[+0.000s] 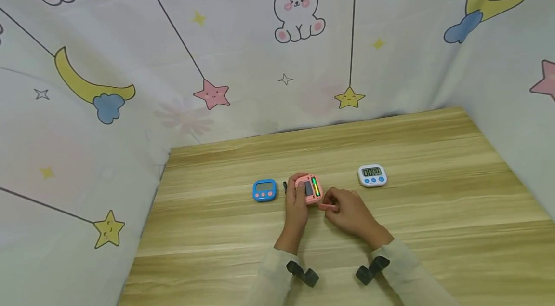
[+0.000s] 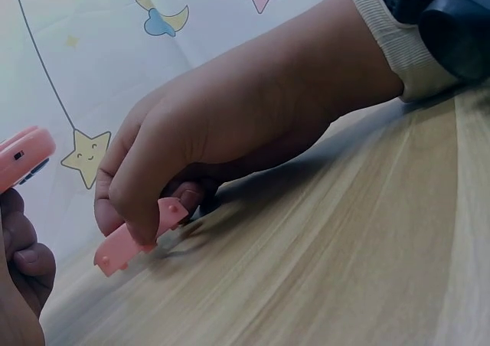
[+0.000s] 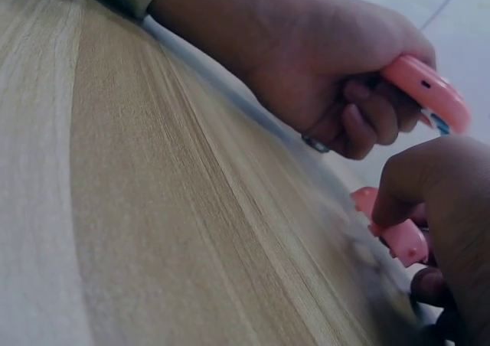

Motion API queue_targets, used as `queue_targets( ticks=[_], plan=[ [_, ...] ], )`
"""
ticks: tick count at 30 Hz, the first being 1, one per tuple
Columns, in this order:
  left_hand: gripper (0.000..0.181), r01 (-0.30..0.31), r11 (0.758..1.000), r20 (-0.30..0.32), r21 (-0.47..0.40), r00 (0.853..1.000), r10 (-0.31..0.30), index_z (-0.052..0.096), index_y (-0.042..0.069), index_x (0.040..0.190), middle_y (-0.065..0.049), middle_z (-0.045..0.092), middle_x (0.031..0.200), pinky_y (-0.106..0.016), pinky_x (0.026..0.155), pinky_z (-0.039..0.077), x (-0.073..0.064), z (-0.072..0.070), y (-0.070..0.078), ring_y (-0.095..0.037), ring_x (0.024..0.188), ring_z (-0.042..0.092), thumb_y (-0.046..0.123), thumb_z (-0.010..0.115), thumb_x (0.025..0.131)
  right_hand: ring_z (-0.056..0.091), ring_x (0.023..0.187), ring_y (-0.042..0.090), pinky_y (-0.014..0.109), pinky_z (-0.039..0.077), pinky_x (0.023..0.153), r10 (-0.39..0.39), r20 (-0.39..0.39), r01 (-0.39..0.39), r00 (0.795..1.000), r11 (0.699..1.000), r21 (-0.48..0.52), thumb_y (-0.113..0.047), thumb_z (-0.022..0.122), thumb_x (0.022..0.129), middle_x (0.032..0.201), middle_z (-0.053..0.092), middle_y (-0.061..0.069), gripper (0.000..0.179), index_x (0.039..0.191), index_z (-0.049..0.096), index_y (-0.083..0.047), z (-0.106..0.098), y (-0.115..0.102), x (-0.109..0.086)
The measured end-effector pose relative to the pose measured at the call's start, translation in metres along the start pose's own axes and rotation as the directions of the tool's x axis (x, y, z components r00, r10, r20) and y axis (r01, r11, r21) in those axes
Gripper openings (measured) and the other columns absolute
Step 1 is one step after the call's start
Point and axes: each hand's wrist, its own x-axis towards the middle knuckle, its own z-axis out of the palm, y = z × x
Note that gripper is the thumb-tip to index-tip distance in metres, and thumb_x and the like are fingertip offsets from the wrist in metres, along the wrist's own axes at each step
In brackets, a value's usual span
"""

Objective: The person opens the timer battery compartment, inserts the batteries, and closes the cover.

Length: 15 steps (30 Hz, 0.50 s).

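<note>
Beside the rounded pink plastic timer [image 1: 309, 188], gripped by the left hand [image 1: 297, 208], a slim pink plastic cover [image 1: 327, 207] is pinched by the right hand [image 1: 350, 212]. By tilting, the green-gold battery [image 1: 315, 186] (uncovered) could be spilled.

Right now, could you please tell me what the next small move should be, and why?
Perhaps the right hand should bring the pink cover over the battery: it lies exposed, cover off, in the pink timer that the left hand holds.

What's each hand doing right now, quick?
Left hand: closed, holding the pink rounded plastic device.
Right hand: closed, pinching the narrow pink plastic strip.
</note>
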Motion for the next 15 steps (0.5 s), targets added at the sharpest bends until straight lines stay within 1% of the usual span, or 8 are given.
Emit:
queue_targets(
  ticks=[4, 9, 15],
  plan=[
    [0.029, -0.006, 1.000, -0.001, 0.011, 1.000, 0.006, 0.046, -0.006, 0.127, -0.013, 0.054, 0.118, -0.025, 0.075, 0.049, -0.0005, -0.0003, -0.0006, -0.015, 0.094, 0.056, 0.009, 0.033, 0.106, 0.047, 0.063, 0.007, 0.028, 0.040, 0.062, 0.017, -0.007, -0.017, 1.000, 0.999, 0.047, -0.011, 0.072, 0.073, 0.074, 0.055, -0.015, 0.023, 0.090, 0.064, -0.023, 0.0009, 0.0019, -0.0001],
    [0.029, -0.009, 0.999, -0.007, 0.036, 1.000, 0.009, 0.047, -0.005, 0.127, -0.013, 0.054, 0.117, -0.025, 0.075, 0.048, -0.0008, -0.0002, 0.0000, -0.014, 0.093, 0.055, 0.010, 0.034, 0.106, 0.049, 0.065, 0.009, 0.026, 0.041, 0.058, 0.041, -0.033, -0.036, 0.999, 0.989, 0.146, -0.008, 0.071, 0.075, 0.077, 0.057, -0.012, 0.022, 0.090, 0.065, -0.023, -0.0004, 0.0017, -0.0006],
    [0.028, -0.004, 0.999, -0.014, 0.034, 1.000, 0.004, 0.047, -0.003, 0.127, -0.012, 0.055, 0.116, -0.025, 0.073, 0.049, -0.0009, 0.0004, -0.0012, -0.015, 0.091, 0.056, 0.010, 0.034, 0.106, 0.047, 0.061, 0.009, 0.024, 0.040, 0.054, 0.053, -0.122, -0.022, 0.991, 0.970, 0.240, -0.002, 0.070, 0.077, 0.070, 0.053, -0.009, 0.022, 0.087, 0.064, -0.022, -0.0021, 0.0022, -0.0003]
  ],
)
